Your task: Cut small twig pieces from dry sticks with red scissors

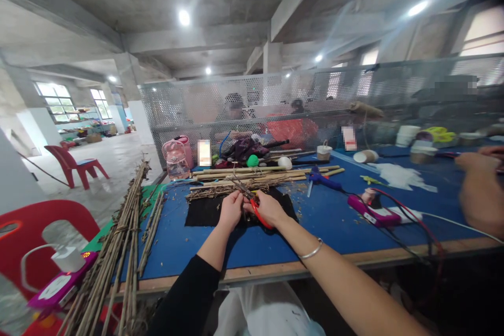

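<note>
My right hand [268,208] is closed around red-handled pliers or scissors [259,215]; their exact kind is hard to make out. Their metal jaws point up and left, close to my left fingers. My left hand [231,209] is pinched shut beside the tool, and what it holds is too small to name. Both hands are over a black cloth [202,212] on the blue table [175,252]. Just beyond them lies a row of dry twigs [208,192], with smooth pale sticks [252,174] behind.
A long bundle of dry stalks [126,220] leans over the left table edge near a red chair [51,220]. To the right are a blue glue gun [326,180] and a purple power strip [374,214] with cables. A co-worker's arm [478,189] is at far right.
</note>
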Available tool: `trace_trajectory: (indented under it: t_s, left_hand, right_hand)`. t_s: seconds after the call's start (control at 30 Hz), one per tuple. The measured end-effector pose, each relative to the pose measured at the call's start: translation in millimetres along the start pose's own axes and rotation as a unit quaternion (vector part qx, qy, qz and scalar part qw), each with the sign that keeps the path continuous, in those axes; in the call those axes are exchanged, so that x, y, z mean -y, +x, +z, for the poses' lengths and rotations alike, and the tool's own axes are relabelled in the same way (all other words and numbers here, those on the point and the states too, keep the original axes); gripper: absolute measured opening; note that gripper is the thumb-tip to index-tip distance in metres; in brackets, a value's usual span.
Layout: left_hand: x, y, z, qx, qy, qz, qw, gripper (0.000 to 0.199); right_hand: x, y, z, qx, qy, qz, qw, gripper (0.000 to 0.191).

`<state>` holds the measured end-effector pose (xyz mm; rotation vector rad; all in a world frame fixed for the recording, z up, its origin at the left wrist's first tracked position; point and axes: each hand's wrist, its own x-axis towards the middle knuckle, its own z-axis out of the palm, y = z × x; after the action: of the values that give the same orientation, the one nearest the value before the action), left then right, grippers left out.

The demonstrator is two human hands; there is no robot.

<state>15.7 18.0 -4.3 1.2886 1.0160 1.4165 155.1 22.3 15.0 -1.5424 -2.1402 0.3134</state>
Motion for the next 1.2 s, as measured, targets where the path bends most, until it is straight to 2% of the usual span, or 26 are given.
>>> trace_trajectory:
  t_s: [0.2, 0.33, 0.6, 0.87, 1.2]
  left_hand:
    - [0.6, 2.7, -2.8, -0.015, 0.036, 0.039, 0.998, 0.028]
    - [3.6, 3.4, -3.2, -0.015, 0.038, 0.033, 0.999, 0.029]
    - [6.5, 1.0, 1.4, -0.007, 0.004, -0.006, 1.0, 0.028]
    - [3.8, 1.1, 3.4, -0.004, -0.012, -0.001, 1.0, 0.03]
    - [2.3, 2.3, 1.2, -0.008, -0.013, -0.044, 0.999, 0.029]
  right_hand:
    - [2.8, -1.1, -3.8, -0.001, -0.033, 0.016, 0.999, 0.049]
    - [2.6, -1.3, -3.7, -0.004, -0.043, 0.017, 0.999, 0.051]
    - [1.7, 0.4, 2.5, -0.053, -0.051, -0.008, 0.997, 0.051]
    - [8.5, -2.8, -4.0, -0.003, -0.054, 0.025, 0.998, 0.052]
    - [8.2, -2.0, -5.1, 0.016, -0.07, 0.048, 0.996, 0.058]
